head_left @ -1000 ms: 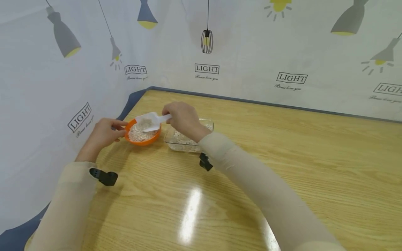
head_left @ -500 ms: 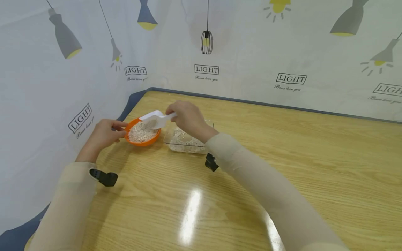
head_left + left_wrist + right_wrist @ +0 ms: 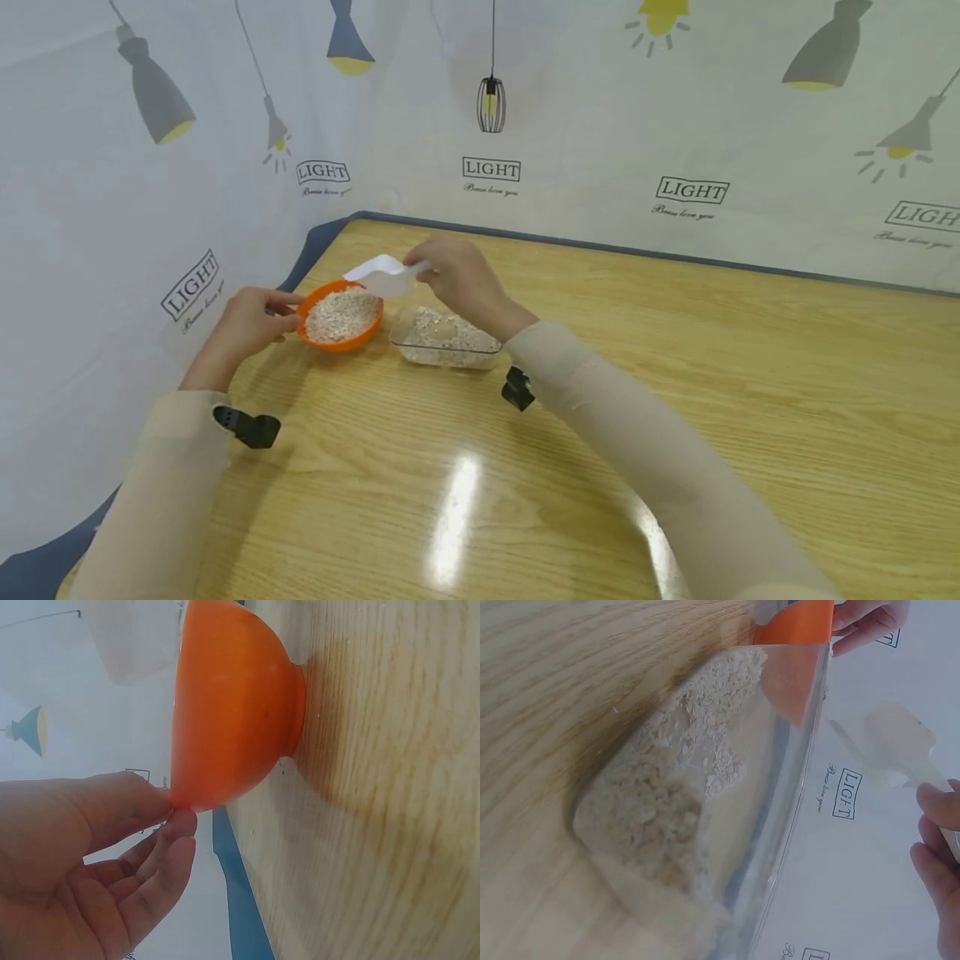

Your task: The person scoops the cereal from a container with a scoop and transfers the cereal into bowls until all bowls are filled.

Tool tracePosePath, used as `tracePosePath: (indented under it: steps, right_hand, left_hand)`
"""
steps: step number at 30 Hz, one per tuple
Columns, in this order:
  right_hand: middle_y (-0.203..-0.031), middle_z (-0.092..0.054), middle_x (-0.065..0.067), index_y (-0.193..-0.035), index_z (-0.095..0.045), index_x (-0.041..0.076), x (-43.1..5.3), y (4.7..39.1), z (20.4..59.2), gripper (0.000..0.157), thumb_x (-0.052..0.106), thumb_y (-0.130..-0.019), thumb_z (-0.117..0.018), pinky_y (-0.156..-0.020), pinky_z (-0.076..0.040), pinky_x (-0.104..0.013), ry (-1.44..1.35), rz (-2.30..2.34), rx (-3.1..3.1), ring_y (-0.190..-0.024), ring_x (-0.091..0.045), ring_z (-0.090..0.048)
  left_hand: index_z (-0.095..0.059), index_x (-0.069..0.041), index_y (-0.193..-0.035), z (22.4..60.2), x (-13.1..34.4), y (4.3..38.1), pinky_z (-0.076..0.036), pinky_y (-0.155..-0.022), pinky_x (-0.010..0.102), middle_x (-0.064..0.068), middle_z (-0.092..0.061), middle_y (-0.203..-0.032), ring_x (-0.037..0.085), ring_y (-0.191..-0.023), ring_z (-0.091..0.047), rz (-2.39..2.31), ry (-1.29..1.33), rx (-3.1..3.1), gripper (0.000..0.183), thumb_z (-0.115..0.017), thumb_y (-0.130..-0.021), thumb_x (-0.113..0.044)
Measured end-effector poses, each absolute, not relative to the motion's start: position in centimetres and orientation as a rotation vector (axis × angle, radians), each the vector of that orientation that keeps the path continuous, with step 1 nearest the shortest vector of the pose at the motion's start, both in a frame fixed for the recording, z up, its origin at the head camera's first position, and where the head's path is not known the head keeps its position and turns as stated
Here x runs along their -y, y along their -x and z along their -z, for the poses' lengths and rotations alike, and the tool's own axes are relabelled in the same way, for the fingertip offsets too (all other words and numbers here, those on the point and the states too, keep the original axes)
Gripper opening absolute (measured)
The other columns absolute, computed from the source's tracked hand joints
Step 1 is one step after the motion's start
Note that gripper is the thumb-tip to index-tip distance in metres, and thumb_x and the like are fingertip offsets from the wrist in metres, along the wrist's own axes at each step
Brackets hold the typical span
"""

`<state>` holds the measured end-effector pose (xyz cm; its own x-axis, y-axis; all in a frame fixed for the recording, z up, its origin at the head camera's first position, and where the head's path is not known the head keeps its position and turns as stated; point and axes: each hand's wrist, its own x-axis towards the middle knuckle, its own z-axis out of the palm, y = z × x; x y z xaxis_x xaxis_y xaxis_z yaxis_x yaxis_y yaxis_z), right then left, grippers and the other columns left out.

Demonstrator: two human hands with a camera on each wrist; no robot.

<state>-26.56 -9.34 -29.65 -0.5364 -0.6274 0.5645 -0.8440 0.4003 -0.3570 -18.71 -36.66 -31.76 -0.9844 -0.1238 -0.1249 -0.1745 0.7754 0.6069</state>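
Observation:
An orange bowl (image 3: 340, 343) full of pale oat flakes (image 3: 343, 315) stands on the table at the left. My left hand (image 3: 253, 321) pinches its rim between thumb and fingers, as the left wrist view shows with the bowl's side (image 3: 232, 705). My right hand (image 3: 459, 275) grips the handle of a white scoop (image 3: 384, 273), whose blade is held above the bowl's far right edge; no flakes show on it. Below that hand sits a clear glass container (image 3: 450, 358) with more flakes (image 3: 649, 817) inside, heaped toward one end in the right wrist view.
The wooden table (image 3: 600, 417) reaches far to the right and toward me. A white curtain (image 3: 585, 108) printed with lamps closes off the back and left side. Small black cameras sit at both wrists.
My right hand has drawn the scoop up and to the right, away from the bowl, and the flakes on its blade are now in the bowl. The left hand stays at the rim.

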Motion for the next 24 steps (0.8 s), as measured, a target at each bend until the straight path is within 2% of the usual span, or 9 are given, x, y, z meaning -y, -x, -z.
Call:
tracePosePath:
  steps: [7,11,15,24]
  right_hand:
    - [-0.106,-0.065,-0.009,-0.104,-0.067,0.002,8.2,27.2,29.7,0.025,0.008,-0.080,-0.069,-0.082,-0.046,-0.023,-1.219,-1.073,2.403,-0.097,-0.020,-0.060]
    - [-0.107,-0.065,-0.010,-0.106,-0.067,0.002,7.3,27.5,29.5,0.026,0.011,-0.082,-0.068,-0.072,-0.049,-0.021,-1.215,-1.165,2.442,-0.086,-0.017,-0.063]
    - [-0.105,-0.065,-0.010,-0.107,-0.066,0.001,6.2,27.6,29.1,0.026,0.011,-0.083,-0.067,-0.062,-0.050,-0.022,-1.219,-1.227,2.428,-0.073,-0.014,-0.063]
    - [-0.104,-0.065,-0.005,-0.104,-0.067,0.005,3.9,27.9,29.1,0.025,0.015,-0.082,-0.069,-0.064,-0.047,-0.025,-1.157,-1.284,2.424,-0.072,-0.012,-0.057]
  left_hand:
    - [-0.051,0.007,-0.125,31.8,36.7,18.7,-0.051,-0.071,0.040,0.025,-0.054,-0.108,0.033,-0.087,-0.057,-0.979,0.228,-2.907,0.039,-0.054,-0.090,-0.010]
    - [-0.054,0.007,-0.122,31.8,36.4,18.6,-0.049,-0.069,0.038,0.025,-0.055,-0.109,0.033,-0.089,-0.055,-0.939,0.238,-2.974,0.037,-0.054,-0.090,-0.010]
    - [-0.057,0.008,-0.118,31.5,35.8,18.5,-0.046,-0.072,0.040,0.025,-0.057,-0.106,0.033,-0.091,-0.053,-0.931,0.263,-3.094,0.034,-0.053,-0.089,-0.008]
    - [-0.060,0.007,-0.115,30.0,32.6,18.6,-0.047,-0.072,0.038,0.022,-0.061,-0.099,0.030,-0.088,-0.056,-1.001,0.154,-3.171,0.031,-0.054,-0.088,-0.007]
